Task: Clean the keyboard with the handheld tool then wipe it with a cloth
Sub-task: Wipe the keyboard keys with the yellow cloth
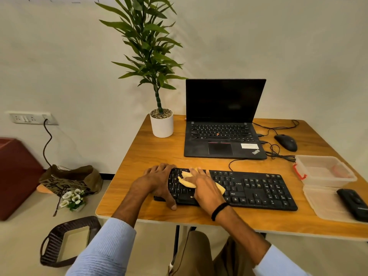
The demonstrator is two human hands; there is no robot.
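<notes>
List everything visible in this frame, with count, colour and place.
keyboard: 1, black, table front
cloth: 1, yellow, on keyboard's left half
handheld tool: 1, black, on lid, far right
laptop: 1, black, open, behind keyboard
mouse: 1, black, right of laptop
potted plant: 1, green, white pot, left of laptop
container: 1, clear, right of keyboard
basket: 1, dark, floor
bag: 1, brown, floor
left hand: 1, grips keyboard's left end
right hand: 1, presses cloth flat

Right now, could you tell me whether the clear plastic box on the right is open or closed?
Open: the box is uncovered, and its lid lies flat beside it.
</notes>
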